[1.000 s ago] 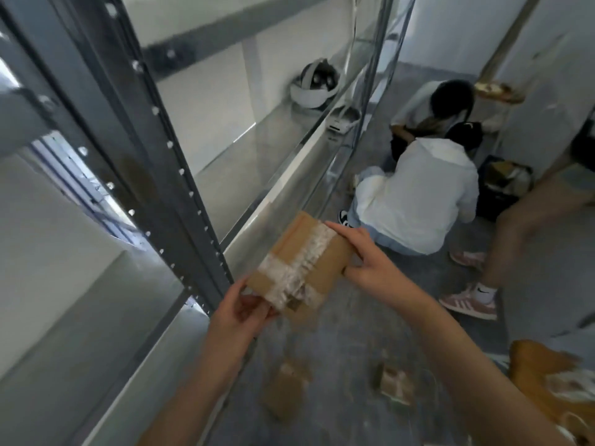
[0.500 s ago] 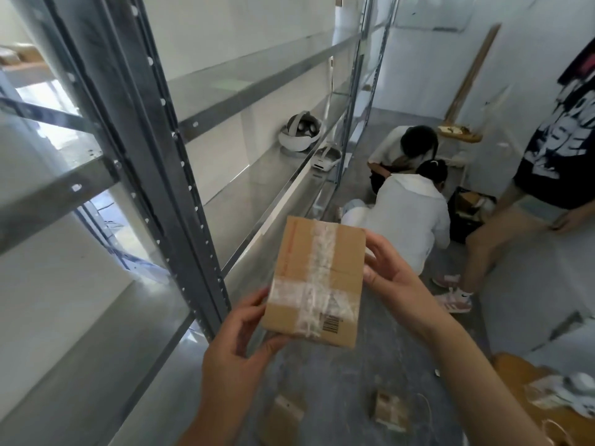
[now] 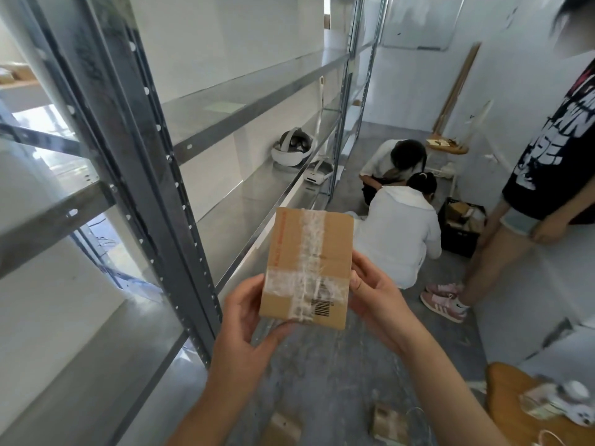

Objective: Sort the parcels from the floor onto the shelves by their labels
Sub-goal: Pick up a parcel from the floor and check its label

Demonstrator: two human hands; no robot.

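I hold a small brown cardboard parcel (image 3: 307, 268) upright in front of me, crossed with clear tape and showing a barcode near its lower edge. My left hand (image 3: 246, 320) grips its lower left corner. My right hand (image 3: 375, 299) holds its right edge. A grey metal shelf rack (image 3: 180, 201) runs along my left, with bare shelf boards (image 3: 254, 201) at several heights. Two more small parcels lie on the floor below my arms, one parcel (image 3: 285, 429) on the left and another parcel (image 3: 388, 424) to its right.
Two people crouch on the floor ahead, the nearer person (image 3: 399, 233) in white beside a black crate (image 3: 460, 233). A third person (image 3: 544, 175) stands at the right. A white headset (image 3: 291, 152) and a controller (image 3: 317, 173) lie on a shelf. A wooden stool (image 3: 528, 410) is at lower right.
Both hands raised the parcel and turned it from tilted to upright, so its taped face and barcode point at me. My view lifted toward the shelves.
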